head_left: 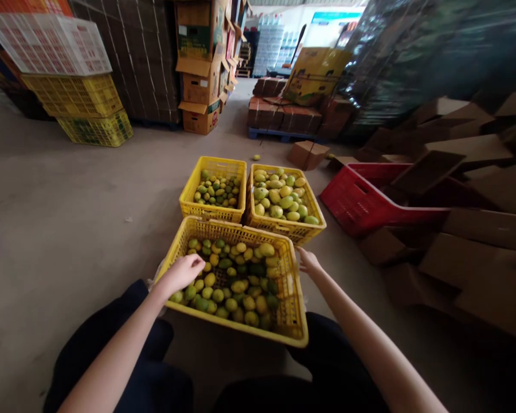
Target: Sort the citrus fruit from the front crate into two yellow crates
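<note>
A large yellow plastic crate (236,330) stands before me between my knees, holding many green and yellow fruits (218,296) that look like lemons. My left hand (191,268) hangs over its left part, fingers curled together; whatever they may hold is hidden. Outside the crate's right side is my right hand (308,261), fingers partly stretched toward the far right corner, close to or touching the wall. Beyond it, a smaller yellow crate (189,203) contains small green and yellow fruits. A second yellow crate (313,223) beside it is filled with larger ones.
To the right, a red crate (356,203) lies among loose cardboard boxes (468,252). Stacked crates (86,94) stand at the back left, near a column of cartons (198,89). A carton (308,154) and a single fruit (256,157) rest on the floor ahead.
</note>
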`<state>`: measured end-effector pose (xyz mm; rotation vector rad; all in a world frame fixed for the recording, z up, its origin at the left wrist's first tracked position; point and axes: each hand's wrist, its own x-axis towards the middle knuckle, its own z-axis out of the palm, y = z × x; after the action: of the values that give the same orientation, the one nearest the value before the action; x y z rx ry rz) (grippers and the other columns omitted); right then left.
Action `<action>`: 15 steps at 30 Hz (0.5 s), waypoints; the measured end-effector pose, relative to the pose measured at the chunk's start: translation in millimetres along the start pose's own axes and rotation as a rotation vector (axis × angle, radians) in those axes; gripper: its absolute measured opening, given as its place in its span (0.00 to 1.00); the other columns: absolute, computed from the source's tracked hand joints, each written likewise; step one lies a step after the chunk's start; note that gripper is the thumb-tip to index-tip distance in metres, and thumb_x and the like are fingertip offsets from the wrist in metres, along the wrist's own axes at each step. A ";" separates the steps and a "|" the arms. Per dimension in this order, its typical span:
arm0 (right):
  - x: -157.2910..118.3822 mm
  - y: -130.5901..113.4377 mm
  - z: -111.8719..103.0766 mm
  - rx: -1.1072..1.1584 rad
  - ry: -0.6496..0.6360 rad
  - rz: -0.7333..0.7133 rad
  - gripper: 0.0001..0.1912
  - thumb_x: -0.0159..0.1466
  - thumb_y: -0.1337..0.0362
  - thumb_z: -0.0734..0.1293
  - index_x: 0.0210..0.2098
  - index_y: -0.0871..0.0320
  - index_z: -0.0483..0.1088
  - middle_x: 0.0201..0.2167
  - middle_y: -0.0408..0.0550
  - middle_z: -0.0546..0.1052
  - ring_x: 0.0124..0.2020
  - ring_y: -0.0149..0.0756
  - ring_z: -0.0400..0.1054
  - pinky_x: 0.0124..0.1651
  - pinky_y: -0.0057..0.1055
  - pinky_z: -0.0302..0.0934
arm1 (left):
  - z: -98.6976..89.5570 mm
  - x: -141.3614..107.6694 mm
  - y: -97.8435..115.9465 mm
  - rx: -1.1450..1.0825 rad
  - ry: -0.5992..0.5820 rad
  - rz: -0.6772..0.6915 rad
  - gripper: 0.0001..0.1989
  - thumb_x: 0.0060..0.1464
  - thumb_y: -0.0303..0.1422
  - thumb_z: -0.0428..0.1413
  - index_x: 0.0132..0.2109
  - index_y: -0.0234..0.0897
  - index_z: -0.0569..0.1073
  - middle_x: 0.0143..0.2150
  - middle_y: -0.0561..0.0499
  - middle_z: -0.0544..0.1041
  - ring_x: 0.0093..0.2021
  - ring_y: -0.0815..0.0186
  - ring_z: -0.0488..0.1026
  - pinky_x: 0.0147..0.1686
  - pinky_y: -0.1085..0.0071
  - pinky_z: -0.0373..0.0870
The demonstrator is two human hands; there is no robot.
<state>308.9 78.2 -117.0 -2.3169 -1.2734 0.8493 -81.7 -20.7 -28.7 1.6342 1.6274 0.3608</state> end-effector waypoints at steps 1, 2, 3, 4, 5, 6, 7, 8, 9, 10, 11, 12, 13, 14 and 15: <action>-9.8 5.4 8.1 -0.063 -0.018 0.008 0.15 0.68 0.59 0.61 0.46 0.63 0.70 0.43 0.55 0.75 0.41 0.40 0.72 0.43 0.38 0.68 | 1.1 -0.7 0.4 -0.016 0.003 -0.011 0.14 0.58 0.38 0.47 0.38 0.38 0.75 0.39 0.46 0.80 0.39 0.61 0.77 0.39 0.71 0.68; -19.2 9.6 14.9 -0.124 -0.036 0.006 0.15 0.67 0.60 0.61 0.45 0.65 0.71 0.43 0.58 0.76 0.44 0.43 0.72 0.45 0.38 0.67 | 2.0 -1.5 0.9 -0.027 0.005 -0.016 0.14 0.58 0.37 0.47 0.38 0.38 0.76 0.39 0.46 0.80 0.39 0.61 0.78 0.39 0.72 0.68; -27.9 12.8 20.7 -0.182 -0.052 -0.013 0.15 0.66 0.61 0.61 0.44 0.66 0.72 0.44 0.62 0.75 0.47 0.48 0.71 0.48 0.39 0.66 | 2.8 -2.5 1.6 -0.029 0.008 -0.010 0.14 0.58 0.36 0.47 0.39 0.38 0.76 0.40 0.46 0.81 0.39 0.62 0.78 0.39 0.72 0.68; -35.9 15.2 25.9 -0.233 -0.062 -0.049 0.14 0.65 0.63 0.62 0.45 0.66 0.72 0.47 0.65 0.74 0.52 0.52 0.68 0.52 0.41 0.63 | 3.3 -3.7 2.4 -0.017 0.009 0.005 0.14 0.58 0.36 0.47 0.41 0.38 0.76 0.41 0.46 0.81 0.40 0.62 0.78 0.40 0.72 0.68; -43.3 17.0 31.0 -0.279 -0.073 -0.099 0.15 0.64 0.65 0.63 0.47 0.66 0.71 0.52 0.66 0.71 0.58 0.55 0.63 0.57 0.42 0.59 | 3.4 -5.3 3.4 0.014 0.005 0.020 0.15 0.58 0.36 0.46 0.41 0.38 0.76 0.42 0.46 0.81 0.41 0.61 0.77 0.41 0.71 0.68; -49.9 18.5 36.3 -0.322 -0.091 -0.163 0.16 0.62 0.67 0.64 0.49 0.66 0.70 0.57 0.66 0.68 0.62 0.56 0.57 0.61 0.43 0.54 | 3.2 -7.2 4.3 0.064 0.003 0.026 0.15 0.59 0.37 0.46 0.42 0.38 0.76 0.43 0.45 0.80 0.42 0.60 0.77 0.43 0.70 0.68; -55.7 19.9 42.3 -0.359 -0.123 -0.233 0.18 0.61 0.69 0.64 0.50 0.65 0.69 0.60 0.65 0.65 0.65 0.56 0.52 0.63 0.43 0.50 | 2.6 -9.3 5.1 0.131 0.006 0.022 0.16 0.59 0.38 0.46 0.43 0.37 0.76 0.44 0.44 0.80 0.44 0.58 0.76 0.44 0.69 0.67; -60.6 21.3 49.1 -0.390 -0.166 -0.299 0.19 0.59 0.72 0.64 0.50 0.64 0.70 0.61 0.64 0.63 0.66 0.55 0.49 0.65 0.43 0.47 | 1.7 -11.6 5.7 0.204 0.010 0.010 0.17 0.60 0.39 0.46 0.44 0.36 0.76 0.45 0.43 0.80 0.46 0.56 0.76 0.45 0.67 0.67; -64.3 23.0 56.7 -0.415 -0.217 -0.351 0.19 0.57 0.74 0.65 0.48 0.63 0.71 0.61 0.64 0.64 0.66 0.54 0.49 0.65 0.42 0.45 | 0.5 -13.8 5.7 0.263 0.007 -0.005 0.17 0.60 0.39 0.45 0.44 0.36 0.76 0.46 0.41 0.79 0.48 0.55 0.75 0.45 0.66 0.67; -66.9 24.9 65.1 -0.432 -0.268 -0.384 0.18 0.55 0.77 0.65 0.45 0.63 0.73 0.58 0.63 0.67 0.65 0.53 0.52 0.65 0.41 0.46 | -1.1 -15.8 5.3 0.293 -0.009 -0.014 0.18 0.60 0.40 0.45 0.45 0.36 0.75 0.47 0.41 0.79 0.48 0.54 0.75 0.46 0.65 0.66; -68.2 26.9 74.2 -0.441 -0.312 -0.396 0.18 0.53 0.78 0.66 0.42 0.62 0.74 0.56 0.63 0.69 0.63 0.53 0.55 0.65 0.42 0.47 | -3.0 -17.4 4.5 0.290 -0.033 -0.016 0.18 0.60 0.41 0.45 0.45 0.36 0.75 0.47 0.41 0.79 0.49 0.54 0.74 0.46 0.66 0.66; -68.2 29.2 83.5 -0.440 -0.344 -0.387 0.18 0.51 0.79 0.66 0.40 0.61 0.74 0.53 0.62 0.71 0.61 0.53 0.58 0.63 0.44 0.49 | -5.2 -18.8 3.3 0.262 -0.064 -0.012 0.19 0.60 0.42 0.45 0.45 0.37 0.75 0.47 0.42 0.79 0.48 0.55 0.74 0.46 0.66 0.66; -67.0 31.5 92.8 -0.429 -0.366 -0.367 0.18 0.49 0.80 0.67 0.38 0.61 0.74 0.51 0.62 0.73 0.59 0.54 0.60 0.62 0.45 0.51 | -7.7 -19.8 2.0 0.224 -0.093 -0.008 0.19 0.61 0.43 0.45 0.45 0.38 0.75 0.46 0.43 0.79 0.48 0.56 0.75 0.46 0.67 0.66; -64.8 33.9 101.8 -0.410 -0.385 -0.342 0.18 0.49 0.80 0.67 0.38 0.60 0.74 0.49 0.61 0.73 0.58 0.54 0.61 0.61 0.47 0.53 | -10.3 -20.6 0.7 0.191 -0.112 -0.011 0.19 0.61 0.43 0.44 0.45 0.39 0.75 0.46 0.45 0.79 0.48 0.57 0.75 0.46 0.68 0.65; -61.6 36.1 110.3 -0.373 -0.404 -0.312 0.17 0.49 0.80 0.67 0.37 0.60 0.73 0.48 0.60 0.74 0.58 0.54 0.61 0.60 0.48 0.54 | -13.0 -21.2 -0.4 0.177 -0.115 -0.023 0.19 0.61 0.44 0.44 0.45 0.39 0.75 0.46 0.45 0.79 0.47 0.58 0.75 0.46 0.68 0.65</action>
<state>233.8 9.7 -200.3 -2.1796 -2.0563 1.0783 -93.9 -36.4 -13.7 1.7317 1.6270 0.1106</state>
